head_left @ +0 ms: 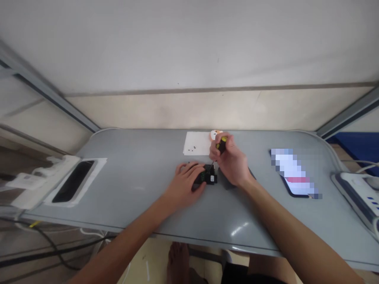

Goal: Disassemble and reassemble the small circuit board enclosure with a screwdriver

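Observation:
A small black device with a green circuit board (210, 178) lies on the grey table near its middle. My left hand (189, 179) rests over its left part, fingers curled round its edges and holding it down. In my right hand (229, 159) is a screwdriver with a black and yellow handle (221, 145), gripped in the fist. Its thin shaft points down at the board; the tip is too small to make out. Under my right wrist lies a flat dark panel (227, 182), partly hidden. Several tiny dark screws (192, 149) lie on a white paper (197, 141) behind the device.
A round orange and white item with a face (214, 135) sits at the paper's right end. To the right lie a lit phone (296, 175) and a white power strip (359, 193). At the left, a dark phone (74, 181) lies on white paper beside another power strip (50, 183). A wall stands behind.

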Motion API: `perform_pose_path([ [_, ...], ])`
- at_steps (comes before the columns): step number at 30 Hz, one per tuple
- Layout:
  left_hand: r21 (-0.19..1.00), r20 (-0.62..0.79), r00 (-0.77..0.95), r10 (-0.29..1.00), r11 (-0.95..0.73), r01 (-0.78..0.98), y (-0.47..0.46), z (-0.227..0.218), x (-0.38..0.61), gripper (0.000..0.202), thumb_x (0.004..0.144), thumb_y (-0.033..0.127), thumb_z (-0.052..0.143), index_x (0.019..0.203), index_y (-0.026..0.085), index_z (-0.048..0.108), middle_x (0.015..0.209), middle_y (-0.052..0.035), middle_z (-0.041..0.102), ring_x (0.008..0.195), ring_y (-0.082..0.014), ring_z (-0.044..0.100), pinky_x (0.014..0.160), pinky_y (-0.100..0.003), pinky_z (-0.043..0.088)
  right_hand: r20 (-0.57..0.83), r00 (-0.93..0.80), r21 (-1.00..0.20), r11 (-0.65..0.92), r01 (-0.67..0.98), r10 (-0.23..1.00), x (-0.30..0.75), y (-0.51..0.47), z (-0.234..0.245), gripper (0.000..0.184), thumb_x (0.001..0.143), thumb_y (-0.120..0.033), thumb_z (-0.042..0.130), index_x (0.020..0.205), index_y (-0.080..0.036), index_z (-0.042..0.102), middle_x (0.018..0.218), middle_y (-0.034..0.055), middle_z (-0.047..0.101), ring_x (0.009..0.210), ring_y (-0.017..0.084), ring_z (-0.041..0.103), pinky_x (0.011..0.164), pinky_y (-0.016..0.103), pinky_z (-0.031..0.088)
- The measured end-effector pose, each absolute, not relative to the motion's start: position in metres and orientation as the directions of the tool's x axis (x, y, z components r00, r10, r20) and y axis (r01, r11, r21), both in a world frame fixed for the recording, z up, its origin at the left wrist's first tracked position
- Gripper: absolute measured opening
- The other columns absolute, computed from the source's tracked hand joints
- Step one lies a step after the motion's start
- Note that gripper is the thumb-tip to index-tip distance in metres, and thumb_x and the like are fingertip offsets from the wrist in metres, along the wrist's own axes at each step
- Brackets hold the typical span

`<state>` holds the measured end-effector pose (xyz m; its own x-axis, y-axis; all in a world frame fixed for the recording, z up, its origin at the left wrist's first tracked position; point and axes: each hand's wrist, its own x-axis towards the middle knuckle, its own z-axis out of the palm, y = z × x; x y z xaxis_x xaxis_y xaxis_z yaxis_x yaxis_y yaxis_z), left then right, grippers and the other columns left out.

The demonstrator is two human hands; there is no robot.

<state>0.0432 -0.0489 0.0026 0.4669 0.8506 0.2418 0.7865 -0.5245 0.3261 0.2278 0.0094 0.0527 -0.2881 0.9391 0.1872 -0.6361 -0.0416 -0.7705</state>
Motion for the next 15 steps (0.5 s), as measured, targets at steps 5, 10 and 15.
perform_pose_path([
  [5,0.326,0.242,0.473,0.847,-0.53,0.783,-0.049,0.003,0.0429,0.033,0.096,0.026,0.059,0.128,0.024,0.054,0.145,-0.0075,0.064,0.141,-0.0257,0.052,0.117,-0.049,0.03,0.212,-0.313,-0.761,-0.045,-0.647,0.926,0.2292,0.01,0.0525,0.028,0.103,-0.046,0.049,0.088,-0.024,0.057,0.073,-0.0003,0.037,0.065,0.015,0.033,0.061,0.029,0.03],
  [10,0.325,0.25,0.466,0.849,-0.527,0.786,-0.0493,0.0026,0.0426,0.031,0.097,0.025,0.058,0.128,0.024,0.055,0.145,-0.0082,0.064,0.141,-0.0258,0.052,0.118,-0.049,0.03,0.218,-0.29,-0.763,-0.023,-0.646,0.932,0.2298,0.0102,0.0519,0.03,0.103,-0.049,0.051,0.087,-0.024,0.057,0.073,-0.0001,0.036,0.066,0.016,0.034,0.062,0.029,0.03],
  [15,0.327,0.256,0.466,0.847,-0.53,0.783,-0.05,0.0023,0.0422,0.031,0.097,0.026,0.058,0.128,0.025,0.055,0.142,-0.0071,0.066,0.14,-0.0252,0.052,0.118,-0.048,0.03,0.194,-0.322,-0.771,-0.059,-0.634,0.926,0.2284,0.0093,0.0519,0.03,0.102,-0.05,0.051,0.087,-0.025,0.057,0.072,-0.0003,0.036,0.064,0.016,0.033,0.06,0.03,0.029],
])
